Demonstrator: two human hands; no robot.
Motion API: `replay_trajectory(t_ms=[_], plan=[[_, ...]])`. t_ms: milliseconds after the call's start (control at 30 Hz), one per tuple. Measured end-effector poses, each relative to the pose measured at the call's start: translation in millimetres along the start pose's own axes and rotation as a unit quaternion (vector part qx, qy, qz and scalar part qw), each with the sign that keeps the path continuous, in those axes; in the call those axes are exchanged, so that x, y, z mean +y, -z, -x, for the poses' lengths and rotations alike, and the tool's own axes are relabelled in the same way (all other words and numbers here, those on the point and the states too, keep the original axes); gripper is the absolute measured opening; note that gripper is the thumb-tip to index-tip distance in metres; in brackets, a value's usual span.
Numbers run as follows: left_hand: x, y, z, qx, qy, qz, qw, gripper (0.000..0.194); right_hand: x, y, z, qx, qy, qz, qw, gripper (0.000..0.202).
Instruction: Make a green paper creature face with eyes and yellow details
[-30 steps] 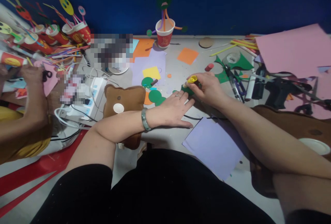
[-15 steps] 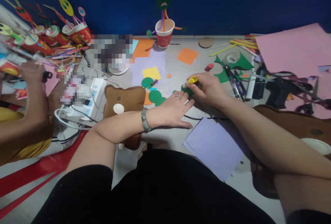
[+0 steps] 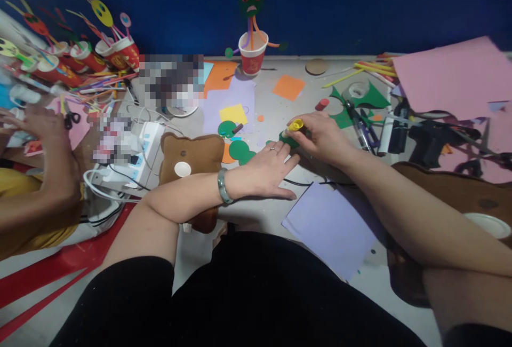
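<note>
My left hand [image 3: 268, 170] lies flat on the table with its fingers spread, their tips at the edge of a green paper piece [image 3: 288, 139]. In my right hand [image 3: 316, 134] is a yellow glue stick [image 3: 296, 125], tilted, its pale end down against that green piece. My fingers partly hide both. Green paper circles [image 3: 239, 150] lie just left of my left hand, above an orange piece [image 3: 228, 154]. A red cap-like cylinder [image 3: 322, 104] rests beyond my right hand. A purple paper sheet [image 3: 330, 229] lies nearer my body, between my forearms.
A paper cup [image 3: 253, 61] with a green paper figure stands at the back. Scissors [image 3: 472, 163], markers [image 3: 387, 132] and pink paper [image 3: 444, 77] are at the right. A power strip [image 3: 146, 149] with cables and another person's arm [image 3: 60, 160] are at the left.
My right hand and the glue stick have barely shifted at the green piece; my left hand stays flat. At the left, the other person's hands have moved slightly and opened.
</note>
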State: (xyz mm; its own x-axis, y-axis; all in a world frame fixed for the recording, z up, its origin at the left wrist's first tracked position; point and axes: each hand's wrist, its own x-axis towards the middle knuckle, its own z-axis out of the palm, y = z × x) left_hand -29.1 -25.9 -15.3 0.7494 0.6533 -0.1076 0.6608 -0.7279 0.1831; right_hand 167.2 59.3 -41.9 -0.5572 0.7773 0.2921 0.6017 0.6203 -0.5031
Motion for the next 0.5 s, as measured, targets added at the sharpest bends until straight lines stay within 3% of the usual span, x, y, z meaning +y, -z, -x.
replay_trajectory(t_ms=[133,300,367,500], plan=[[0,-0.1,0,0.001,0.002,0.003,1.0,0.084,-1,0,0,-0.004,-0.013,-0.026,1.0,0.021],[-1,-3.7,1,0.004,-0.002,-0.004,1.0,0.091,5,18,-1,0.094,-0.116,-0.144,0.978,0.034],[-1,-4.8,1,0.002,-0.003,-0.011,1.0,0.091,10,27,0,0.103,-0.143,-0.172,0.969,0.037],[-2,-5.4,1,0.004,-0.009,-0.024,1.0,0.093,17,37,3,0.071,-0.128,-0.078,0.986,0.03]])
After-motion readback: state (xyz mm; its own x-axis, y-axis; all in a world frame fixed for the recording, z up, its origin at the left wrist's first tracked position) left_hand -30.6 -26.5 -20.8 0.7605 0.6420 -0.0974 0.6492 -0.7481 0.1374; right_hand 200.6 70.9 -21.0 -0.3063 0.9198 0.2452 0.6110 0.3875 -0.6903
